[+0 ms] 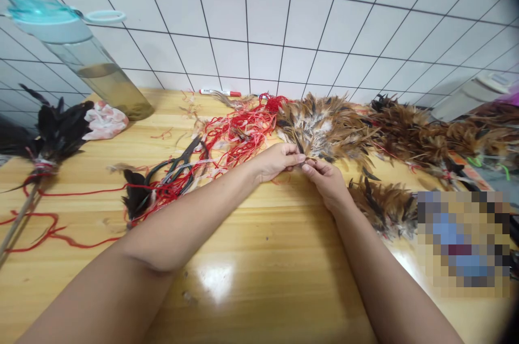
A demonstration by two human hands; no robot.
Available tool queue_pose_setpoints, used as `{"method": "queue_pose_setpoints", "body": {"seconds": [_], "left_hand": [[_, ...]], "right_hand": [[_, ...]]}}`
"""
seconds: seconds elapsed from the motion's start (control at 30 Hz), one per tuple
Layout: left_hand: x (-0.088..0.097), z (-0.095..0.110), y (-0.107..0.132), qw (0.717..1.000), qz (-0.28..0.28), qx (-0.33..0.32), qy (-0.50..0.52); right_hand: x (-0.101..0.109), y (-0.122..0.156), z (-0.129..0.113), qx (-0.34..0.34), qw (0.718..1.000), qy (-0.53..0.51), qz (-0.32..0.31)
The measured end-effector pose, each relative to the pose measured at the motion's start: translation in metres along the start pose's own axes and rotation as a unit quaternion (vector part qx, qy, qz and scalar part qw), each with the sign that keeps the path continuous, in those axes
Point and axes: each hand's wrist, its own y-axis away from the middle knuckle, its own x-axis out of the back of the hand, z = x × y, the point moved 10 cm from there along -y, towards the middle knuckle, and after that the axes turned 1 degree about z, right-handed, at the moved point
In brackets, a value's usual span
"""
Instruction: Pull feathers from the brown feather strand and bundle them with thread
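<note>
My left hand (280,161) and my right hand (325,180) meet over the middle of the table, fingertips nearly touching. Between the left fingers a dark feather (299,143) sticks up, pinched near its lower end. My right thumb and forefinger are closed at the same spot, on what looks like the feather's base; the exact grip is partly hidden. Just behind the hands lies a big pile of brown feathers (332,125). Left of it, behind my left forearm, is a tangle of red string (243,130). A smaller brown feather bunch (385,203) lies beside my right wrist.
Black-handled scissors (175,166) lie among the red strings. On the left are a black feather duster (42,163) on a stick, a crumpled tissue (104,121) and a tilted-looking bottle (107,84). A red marker (220,93) rests by the tiled wall; more feathers (430,130) spread right.
</note>
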Motion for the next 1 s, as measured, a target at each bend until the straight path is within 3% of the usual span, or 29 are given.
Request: {"method": "queue_pose_setpoints", "body": {"seconds": [0.33, 0.53, 0.8, 0.9, 1.0], "left_hand": [[-0.007, 0.001, 0.002, 0.998, -0.024, -0.006, -0.049], [-0.011, 0.005, 0.002, 0.997, -0.054, -0.013, -0.062], [0.0, 0.001, 0.002, 0.992, 0.029, 0.01, -0.125], [0.0, 0.0, 0.003, 0.995, 0.045, 0.009, -0.092], [0.004, 0.015, 0.005, 0.992, 0.065, -0.029, -0.106]], "right_hand": [[-0.002, -0.002, 0.0, 0.029, 0.998, 0.043, -0.031], [0.002, -0.006, 0.011, 0.024, 0.998, 0.057, -0.007], [0.005, -0.001, 0.003, 0.1, 0.967, 0.216, 0.087], [0.006, 0.002, -0.003, 0.11, 0.968, 0.197, 0.105], [0.015, 0.002, -0.004, 0.098, 0.978, 0.126, 0.133]]}}
